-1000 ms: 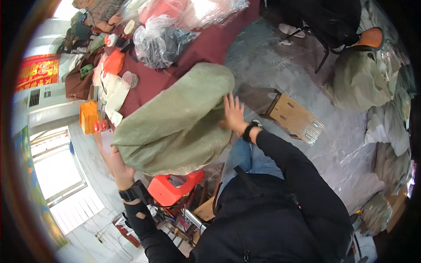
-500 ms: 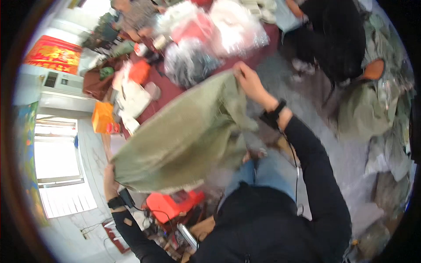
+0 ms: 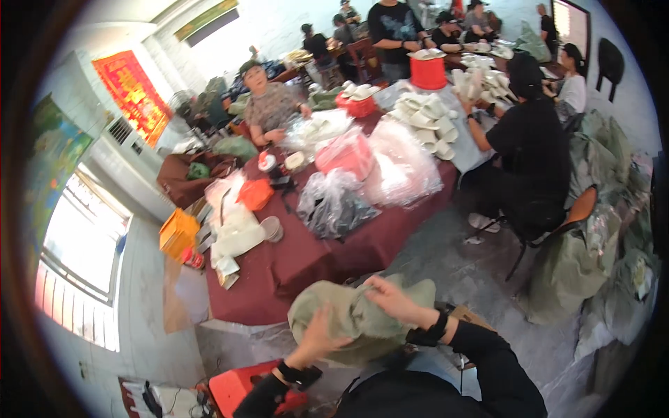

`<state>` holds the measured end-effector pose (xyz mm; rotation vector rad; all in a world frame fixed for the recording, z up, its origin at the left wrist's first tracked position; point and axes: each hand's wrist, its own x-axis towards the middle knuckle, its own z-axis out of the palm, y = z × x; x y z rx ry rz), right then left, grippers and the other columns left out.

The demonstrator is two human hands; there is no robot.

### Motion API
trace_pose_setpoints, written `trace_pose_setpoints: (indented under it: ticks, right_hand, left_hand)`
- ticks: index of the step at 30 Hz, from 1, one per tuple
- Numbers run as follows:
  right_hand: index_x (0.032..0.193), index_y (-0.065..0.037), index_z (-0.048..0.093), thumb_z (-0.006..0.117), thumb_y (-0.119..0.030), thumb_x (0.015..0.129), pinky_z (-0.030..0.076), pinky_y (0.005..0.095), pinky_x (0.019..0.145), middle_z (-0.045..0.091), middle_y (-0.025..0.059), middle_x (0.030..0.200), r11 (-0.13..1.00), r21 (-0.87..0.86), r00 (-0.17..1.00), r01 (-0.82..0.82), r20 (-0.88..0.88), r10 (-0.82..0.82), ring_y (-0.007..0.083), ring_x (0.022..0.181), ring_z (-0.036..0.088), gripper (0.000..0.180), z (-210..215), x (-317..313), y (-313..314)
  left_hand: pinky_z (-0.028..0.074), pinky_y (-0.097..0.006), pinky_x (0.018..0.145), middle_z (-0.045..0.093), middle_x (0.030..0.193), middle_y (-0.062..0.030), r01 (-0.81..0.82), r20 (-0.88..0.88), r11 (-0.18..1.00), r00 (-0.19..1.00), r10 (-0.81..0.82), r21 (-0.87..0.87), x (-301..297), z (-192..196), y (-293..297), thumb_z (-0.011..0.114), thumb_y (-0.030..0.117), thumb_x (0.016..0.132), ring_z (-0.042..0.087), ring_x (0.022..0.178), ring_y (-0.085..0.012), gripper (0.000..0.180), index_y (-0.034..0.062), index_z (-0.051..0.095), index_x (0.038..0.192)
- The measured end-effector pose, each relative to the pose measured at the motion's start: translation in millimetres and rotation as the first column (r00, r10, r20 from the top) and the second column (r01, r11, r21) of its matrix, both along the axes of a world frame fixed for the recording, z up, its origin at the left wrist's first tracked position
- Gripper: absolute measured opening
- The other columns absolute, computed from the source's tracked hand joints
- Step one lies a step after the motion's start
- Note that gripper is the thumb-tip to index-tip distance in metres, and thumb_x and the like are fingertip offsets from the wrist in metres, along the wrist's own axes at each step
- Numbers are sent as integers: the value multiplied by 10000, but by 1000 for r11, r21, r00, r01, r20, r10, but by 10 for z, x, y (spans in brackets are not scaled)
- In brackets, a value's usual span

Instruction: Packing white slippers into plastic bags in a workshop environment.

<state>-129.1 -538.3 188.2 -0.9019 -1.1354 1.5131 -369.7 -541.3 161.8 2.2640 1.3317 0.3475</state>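
Note:
A dull green cloth sack (image 3: pixel 352 317) is bunched in front of my body, just off the near edge of the table. My right hand (image 3: pixel 397 303) is closed on its gathered upper part, fingertips pinching a fold. My left hand (image 3: pixel 320 338) rests against the sack's near left side, thumb apart from the stretched fingers. The sack's underside is hidden by my hands and arms. Black bands with small devices circle both of my wrists.
A dark red table (image 3: pixel 279 279) holds plastic-bagged goods (image 3: pixel 341 198), a paper cup (image 3: pixel 272 228) and stacked pale curved pieces (image 3: pixel 421 118). A red plastic stool or box (image 3: pixel 237 390) stands at lower left. Right, a seated person (image 3: pixel 526 132) is near full green sacks (image 3: pixel 571 272). Others work behind.
The sack was stretched wide between my two hands; now it is bunched up close to my body. My hands have come together and lower. The view has tilted up toward the room.

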Motion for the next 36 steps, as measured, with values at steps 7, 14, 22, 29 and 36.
trace_pose_setpoints:
  ticks: [7, 14, 22, 29, 36]
  right_hand:
    - [1036, -73, 485, 463, -195, 926, 389, 212, 703, 523, -47, 864, 988, -58, 981, -146, -140, 137, 26, 793, 450, 166, 37, -305, -124]
    - [952, -43, 531, 470, -283, 915, 378, 254, 714, 497, -21, 806, 1000, -8, 990, 2, 142, -1, 64, 777, 428, 250, 30, -58, -191]
    - [898, -24, 524, 481, -294, 913, 376, 254, 688, 500, -9, 782, 994, -7, 990, 109, 93, -108, 70, 761, 424, 273, -208, 129, -199]
    - [1157, -64, 402, 522, -308, 892, 386, 269, 757, 497, 61, 960, 953, 50, 932, 298, 201, -302, 118, 881, 445, 379, -227, 261, -321]
    - [1403, -101, 37, 690, -461, 677, 217, 445, 1022, 105, 237, 1428, 896, 420, 614, 146, 671, -415, 372, 1300, 211, 1041, -354, 113, -668]
  left_hand:
    - [411, -325, 858, 539, 1139, -153, 145, 583, 934, 809, 77, -326, 422, -153, -76, 619, 138, 760, 513, 1079, -262, 454, 2, 472, 1167]
    - [464, -366, 709, 615, 818, -198, 262, 214, 913, 956, -201, -311, 228, -78, 55, 588, 178, 776, 610, 838, -339, 358, 45, 519, 1100]
    - [431, -287, 736, 566, 970, -65, 243, 388, 736, 921, 28, -632, 326, 343, -61, 438, 76, 883, 525, 842, -172, 260, -38, 513, 1105]
    - [455, -289, 747, 571, 1043, -88, 226, 390, 558, 901, 192, -798, 549, 561, 44, 413, 90, 906, 550, 869, -170, 293, -18, 472, 1172]
    - [452, -290, 807, 515, 1171, -105, 613, 256, 780, 780, -571, -127, 686, 589, 173, 396, 110, 923, 535, 988, -180, 406, -1, 351, 1311]
